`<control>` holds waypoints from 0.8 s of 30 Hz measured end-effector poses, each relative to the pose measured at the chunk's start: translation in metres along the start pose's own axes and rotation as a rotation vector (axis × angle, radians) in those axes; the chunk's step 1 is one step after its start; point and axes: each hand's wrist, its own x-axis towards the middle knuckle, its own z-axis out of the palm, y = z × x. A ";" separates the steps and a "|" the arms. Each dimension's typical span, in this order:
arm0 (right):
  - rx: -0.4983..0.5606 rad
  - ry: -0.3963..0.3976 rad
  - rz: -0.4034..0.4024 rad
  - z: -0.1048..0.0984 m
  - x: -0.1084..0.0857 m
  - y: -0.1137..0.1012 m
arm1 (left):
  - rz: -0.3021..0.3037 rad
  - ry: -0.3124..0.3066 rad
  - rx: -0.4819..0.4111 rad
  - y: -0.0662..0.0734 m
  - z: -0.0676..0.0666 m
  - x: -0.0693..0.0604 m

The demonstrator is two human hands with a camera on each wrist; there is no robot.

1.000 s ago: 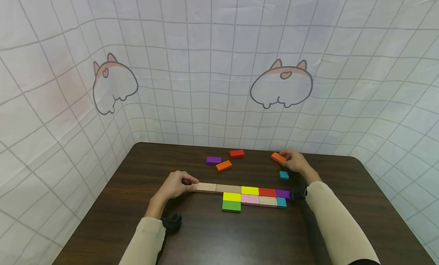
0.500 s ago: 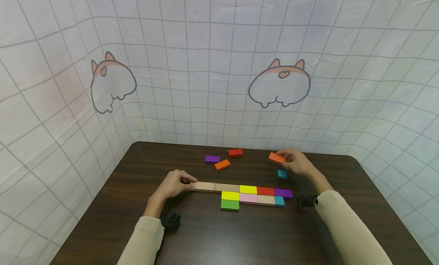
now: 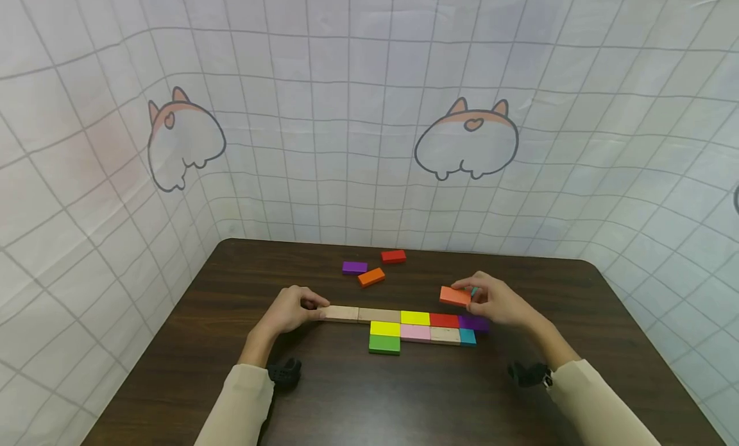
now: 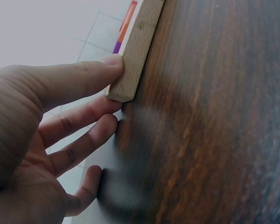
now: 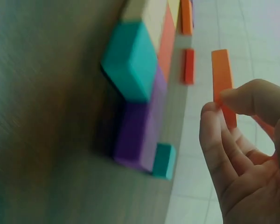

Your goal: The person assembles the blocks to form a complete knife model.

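My left hand [image 3: 287, 310] pinches the left end of a plain wooden block [image 3: 342, 314] between thumb and fingers. That block starts a flat row on the table, followed by another plain block [image 3: 379, 316], a yellow block [image 3: 415, 317], a red block [image 3: 444, 320] and a purple block [image 3: 475, 324]. Against the row's near side lie yellow, pink [image 3: 415, 333], plain and teal [image 3: 467, 337] blocks, with a green block [image 3: 384, 345] nearest me. My right hand [image 3: 499, 300] holds an orange block [image 3: 454, 296] in the air just behind the row, pinched by thumb and fingers.
Toward the back of the dark wooden table [image 3: 277, 266] lie a loose purple block [image 3: 355, 267], an orange one [image 3: 371, 277] and a red one [image 3: 393, 257]. A small teal block [image 5: 164, 161] is mostly hidden behind my right hand in the head view. Patterned white cloth hangs behind.
My right hand has lifted the orange block from the back right and brought it left and nearer to the row. My left hand stays at the row's left end.
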 end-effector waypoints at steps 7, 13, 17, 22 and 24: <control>0.005 -0.075 -0.095 0.026 -0.016 -0.014 | -0.008 0.000 -0.003 -0.001 0.000 0.000; 0.031 -0.137 -0.113 0.042 -0.022 -0.025 | -0.013 -0.003 -0.006 -0.001 0.000 0.001; 0.062 -0.182 -0.102 0.049 -0.024 -0.034 | -0.010 -0.002 -0.012 -0.001 0.000 0.000; 0.081 -0.209 -0.105 0.058 -0.024 -0.041 | -0.007 0.000 -0.011 -0.001 0.001 0.000; 0.076 -0.212 -0.105 0.061 -0.024 -0.043 | -0.010 0.001 -0.008 -0.001 0.001 0.001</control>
